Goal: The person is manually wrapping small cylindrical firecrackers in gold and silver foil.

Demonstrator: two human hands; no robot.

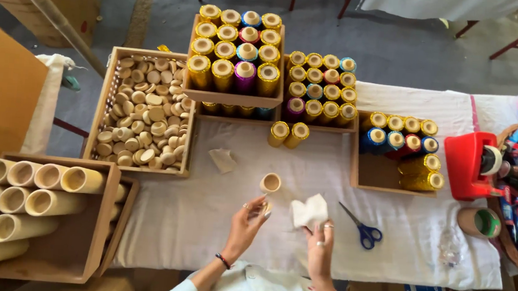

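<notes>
One head cam, looking straight down from well above the white-clothed table (204,221); wearer at 6 o'clock, floor toward 12.

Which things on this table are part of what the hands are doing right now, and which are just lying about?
In use:
left hand
right hand
crumpled white paper piece
short plain cardboard tube

Lying about:
blue-handled scissors
red tape dispenser
wooden tray of round wooden discs
</notes>
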